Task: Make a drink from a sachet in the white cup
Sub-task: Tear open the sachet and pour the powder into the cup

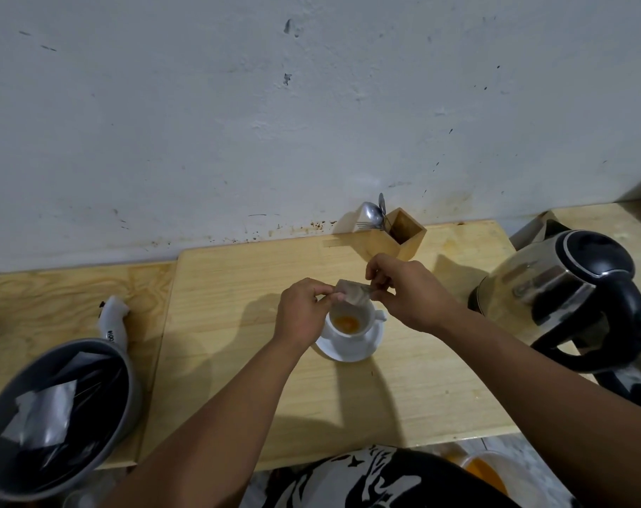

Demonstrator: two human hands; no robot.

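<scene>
Pale wooden table point(238, 379) against scuffed white wall point(201, 122), both hands' grip pinching sachet point(354, 293) over white cup point(348, 322)

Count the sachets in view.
3: one sachet held by both hands over the cup, two silver ones in the grey pan at left. More may be hidden there.

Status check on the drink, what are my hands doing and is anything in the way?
Both hands, left and right, pinch the sachet over the white cup. Orange powder in cup. Kettle off right, nothing blocking.
</scene>
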